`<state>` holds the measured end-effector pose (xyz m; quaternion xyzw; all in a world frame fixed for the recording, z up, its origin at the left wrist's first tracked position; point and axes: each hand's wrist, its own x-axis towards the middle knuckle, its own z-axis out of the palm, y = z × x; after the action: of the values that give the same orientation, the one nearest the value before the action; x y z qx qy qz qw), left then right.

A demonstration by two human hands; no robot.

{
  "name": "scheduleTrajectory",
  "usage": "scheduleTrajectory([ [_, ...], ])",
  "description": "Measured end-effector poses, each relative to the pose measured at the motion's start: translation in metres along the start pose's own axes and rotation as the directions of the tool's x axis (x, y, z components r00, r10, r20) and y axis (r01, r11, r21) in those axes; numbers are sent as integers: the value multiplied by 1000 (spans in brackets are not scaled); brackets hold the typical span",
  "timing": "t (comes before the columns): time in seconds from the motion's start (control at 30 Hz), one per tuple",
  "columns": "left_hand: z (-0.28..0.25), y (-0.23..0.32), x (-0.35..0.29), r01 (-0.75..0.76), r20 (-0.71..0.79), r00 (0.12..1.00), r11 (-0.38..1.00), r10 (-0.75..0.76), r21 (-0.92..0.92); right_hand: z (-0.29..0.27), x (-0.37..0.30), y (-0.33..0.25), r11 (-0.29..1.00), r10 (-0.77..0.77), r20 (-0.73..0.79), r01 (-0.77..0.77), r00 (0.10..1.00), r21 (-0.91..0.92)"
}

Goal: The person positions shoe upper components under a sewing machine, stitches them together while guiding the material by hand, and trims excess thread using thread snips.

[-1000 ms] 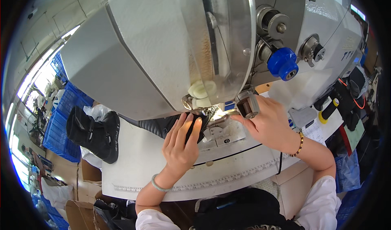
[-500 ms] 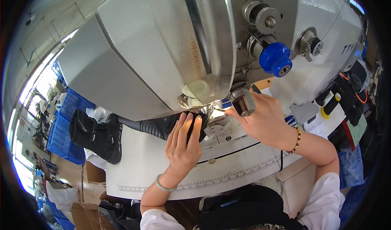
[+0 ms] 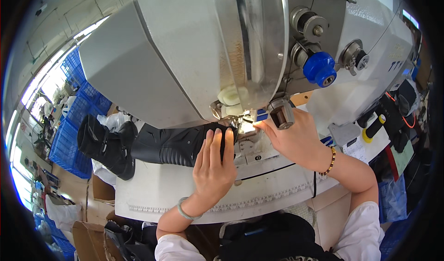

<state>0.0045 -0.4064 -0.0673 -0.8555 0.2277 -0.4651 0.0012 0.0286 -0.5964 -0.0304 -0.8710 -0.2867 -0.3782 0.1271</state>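
Observation:
My left hand [image 3: 214, 166] lies with its fingers stretched flat on a black padded panel [image 3: 169, 145] with ribbed bands and small studs. The panel's right end is beneath my fingertips, beside the lit needle area [image 3: 247, 125] of a grey-white sewing machine [image 3: 180, 43]. On the other side of the needle is my right hand [image 3: 298, 138], its thumb reaching toward the light. A metal cylinder [image 3: 281, 114] on the machine hides part of its fingers, so their grip does not show. The panel's left end lies against a bulky black strapped piece [image 3: 108, 145].
The white table [image 3: 171, 187] has a printed ruler along its front edge. Blue crates [image 3: 69, 145] stand at the left, with cardboard boxes [image 3: 95, 242] below. A blue knob [image 3: 319, 69] juts from the machine. A black thread spool [image 3: 373, 128] lies at the right.
The black panel now lies flatter, and more of it shows to the left of my left hand. My view has shifted slightly. Both hands stay beside the needle.

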Motion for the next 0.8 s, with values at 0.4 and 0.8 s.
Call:
scheduleTrajectory([
  [0.4, -4, 25, 8, 40, -16, 999, 971, -38, 237, -2, -4, 0, 985, 130, 24, -132, 991, 115],
  [0.8, -26, -80, 60, 264, 663, 744, 873, 86, -410, 35, -40, -55, 3, 359, 519, -557, 776, 830],
])
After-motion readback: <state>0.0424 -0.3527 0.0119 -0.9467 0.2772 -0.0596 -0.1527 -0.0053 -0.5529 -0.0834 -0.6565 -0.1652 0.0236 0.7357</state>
